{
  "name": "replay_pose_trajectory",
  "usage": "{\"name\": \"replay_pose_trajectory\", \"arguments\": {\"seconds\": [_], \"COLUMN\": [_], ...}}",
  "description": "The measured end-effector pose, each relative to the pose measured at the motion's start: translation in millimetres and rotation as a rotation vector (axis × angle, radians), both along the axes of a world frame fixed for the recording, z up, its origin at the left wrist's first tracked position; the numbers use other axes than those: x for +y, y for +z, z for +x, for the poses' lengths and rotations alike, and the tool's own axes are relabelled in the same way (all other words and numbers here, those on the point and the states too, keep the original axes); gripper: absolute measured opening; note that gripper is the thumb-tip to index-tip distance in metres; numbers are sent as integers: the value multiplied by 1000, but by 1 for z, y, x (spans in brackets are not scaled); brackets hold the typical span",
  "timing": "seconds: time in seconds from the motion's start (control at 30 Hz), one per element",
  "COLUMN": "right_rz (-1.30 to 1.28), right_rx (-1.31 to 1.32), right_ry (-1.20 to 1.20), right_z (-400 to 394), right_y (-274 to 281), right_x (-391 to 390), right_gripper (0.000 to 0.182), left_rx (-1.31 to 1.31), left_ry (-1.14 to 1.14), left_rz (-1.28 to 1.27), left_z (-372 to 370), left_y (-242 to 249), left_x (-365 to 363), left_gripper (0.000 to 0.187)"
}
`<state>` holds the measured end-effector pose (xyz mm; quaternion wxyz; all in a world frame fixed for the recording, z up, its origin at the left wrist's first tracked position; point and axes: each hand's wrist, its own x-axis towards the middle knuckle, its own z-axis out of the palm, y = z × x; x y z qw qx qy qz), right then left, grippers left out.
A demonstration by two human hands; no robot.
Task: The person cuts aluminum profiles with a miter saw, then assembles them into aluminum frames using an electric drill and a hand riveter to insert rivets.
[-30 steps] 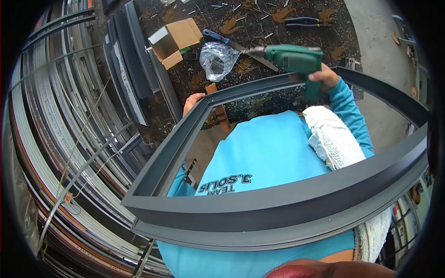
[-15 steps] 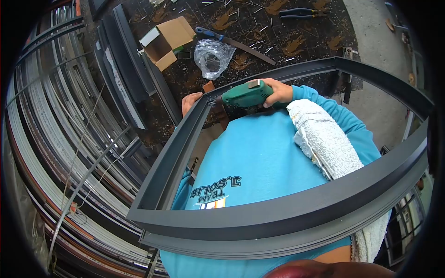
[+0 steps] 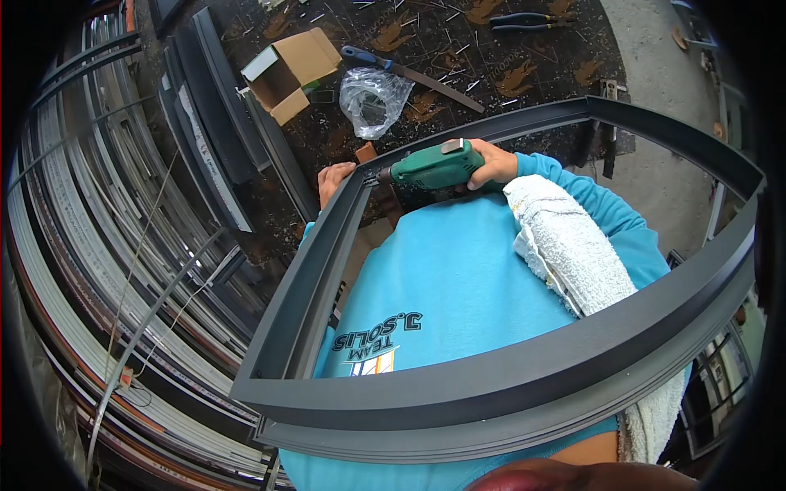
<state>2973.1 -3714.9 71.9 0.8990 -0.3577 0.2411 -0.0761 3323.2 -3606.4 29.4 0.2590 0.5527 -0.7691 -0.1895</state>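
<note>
A dark grey metal frame [image 3: 508, 372] surrounds my torso, its near side passing close below the camera. My right hand [image 3: 494, 164] is closed around a green power drill [image 3: 434, 168], which lies level inside the frame. The drill's chuck [image 3: 383, 175] points left into the frame's far left corner, at a small metal fitting; the bit's tip cannot be made out. My left hand [image 3: 334, 182] grips the outer side of that same corner, its fingers partly hidden behind the profile. A small reddish-brown block [image 3: 366, 153] sits just beyond the corner.
On the dark, chip-strewn workbench [image 3: 524, 114] lie an open cardboard box [image 3: 307, 61], a clear plastic bag [image 3: 372, 102], a blue-handled file [image 3: 413, 75] and pliers [image 3: 532, 22]. Long metal profiles [image 3: 106, 270] fill the left side. A white towel [image 3: 569, 237] hangs over my right arm.
The near side of the frame has shifted slightly down and right in view, and the bench items slightly left. Drill and both hands keep nearly the same place at the corner.
</note>
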Motion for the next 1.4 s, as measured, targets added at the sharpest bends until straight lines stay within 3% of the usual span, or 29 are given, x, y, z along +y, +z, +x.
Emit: {"name": "replay_pose_trajectory", "arguments": {"seconds": [0.4,0.7,0.8,1.4], "right_rz": [-74,-371,-437,-347], "right_rx": [-32,65,38,80], "right_ry": [-35,170,109,140], "right_z": [5,11,13,15], "right_y": [11,25,21,20], "right_x": [11,-5,-6,-10], "right_gripper": [78,83,78,79], "left_rx": [33,42,72,55], "left_ry": [9,-40,-1,22], "left_rz": [-10,-58,-27,-31], "left_z": [5,7,7,0], "left_y": [-14,-17,-18,-3], "left_x": [1,2,-1,-2], "left_gripper": [35,32,31,25]}}
